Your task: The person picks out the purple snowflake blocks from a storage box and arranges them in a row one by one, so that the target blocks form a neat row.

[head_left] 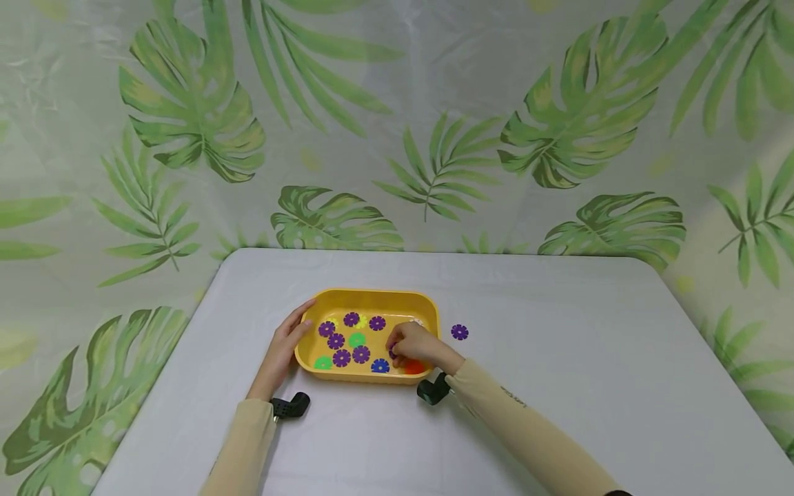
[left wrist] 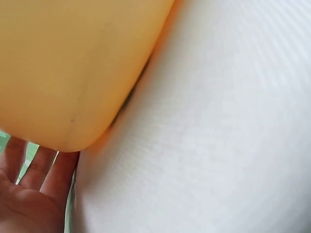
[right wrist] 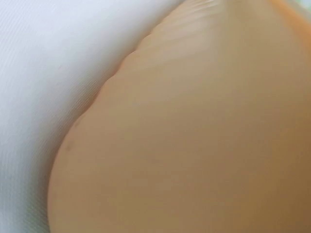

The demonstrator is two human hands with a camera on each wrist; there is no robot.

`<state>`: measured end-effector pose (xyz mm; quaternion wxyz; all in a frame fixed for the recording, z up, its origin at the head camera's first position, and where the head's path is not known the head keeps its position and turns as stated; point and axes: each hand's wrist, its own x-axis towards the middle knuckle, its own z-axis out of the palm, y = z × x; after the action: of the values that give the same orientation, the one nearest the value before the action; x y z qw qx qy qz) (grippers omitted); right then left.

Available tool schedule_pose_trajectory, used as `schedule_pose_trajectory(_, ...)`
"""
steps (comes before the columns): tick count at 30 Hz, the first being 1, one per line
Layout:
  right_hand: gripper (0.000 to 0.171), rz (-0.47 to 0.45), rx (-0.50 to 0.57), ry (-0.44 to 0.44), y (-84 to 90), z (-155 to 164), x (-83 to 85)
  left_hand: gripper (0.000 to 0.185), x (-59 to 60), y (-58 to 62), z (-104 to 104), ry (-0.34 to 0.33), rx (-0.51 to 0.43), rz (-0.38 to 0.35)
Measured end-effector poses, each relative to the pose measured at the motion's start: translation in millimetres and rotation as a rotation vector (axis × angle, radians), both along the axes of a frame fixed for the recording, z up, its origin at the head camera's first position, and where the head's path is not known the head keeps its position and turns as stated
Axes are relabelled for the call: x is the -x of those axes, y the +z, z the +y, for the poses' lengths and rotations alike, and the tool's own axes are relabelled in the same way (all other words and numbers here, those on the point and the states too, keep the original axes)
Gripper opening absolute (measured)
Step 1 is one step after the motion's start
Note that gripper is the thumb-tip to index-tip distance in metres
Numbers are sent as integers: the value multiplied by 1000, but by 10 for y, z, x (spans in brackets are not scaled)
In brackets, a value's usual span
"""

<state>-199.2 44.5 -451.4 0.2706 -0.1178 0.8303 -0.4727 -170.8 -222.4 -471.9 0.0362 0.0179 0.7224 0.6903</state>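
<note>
The yellow tray (head_left: pixel 372 300) sits near the middle of the table (head_left: pixel 558 386), its long axis running left to right, with flower discs inside — purple, green, blue, one orange. The left hand (head_left: pixel 287 342) lies with straight fingers against the tray's left wall, gripping nothing. The right hand (head_left: pixel 414 344), reaching in over the tray's right end, curls round a purple disc (head_left: pixel 393 353) (mostly hidden by the fingers). Another purple disc (head_left: pixel 460 332) lies outside, just beside the tray's right wall — nearer the right hand.

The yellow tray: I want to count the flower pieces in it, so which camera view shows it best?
The head view: the whole yellow tray shows from above, with purple, green and blue flower pieces inside and one purple piece on the table beside it. The left wrist view shows only the tray's outer corner; the right wrist view is a blurred orange surface, no contents.
</note>
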Motion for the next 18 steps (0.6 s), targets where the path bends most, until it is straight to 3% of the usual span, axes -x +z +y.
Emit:
schedule_pose_trajectory(6,6,61,-17,5,8,-9,-6,45,-4,10,11,-1,-8,7)
schedule_pose_trajectory(14,9,93,102,64,116,77,2,45,-8,20,15,3,8,6)
schedule_pose_trajectory(18,11,77,166,80,209,209,15,45,9,-33,4,8,-7,12)
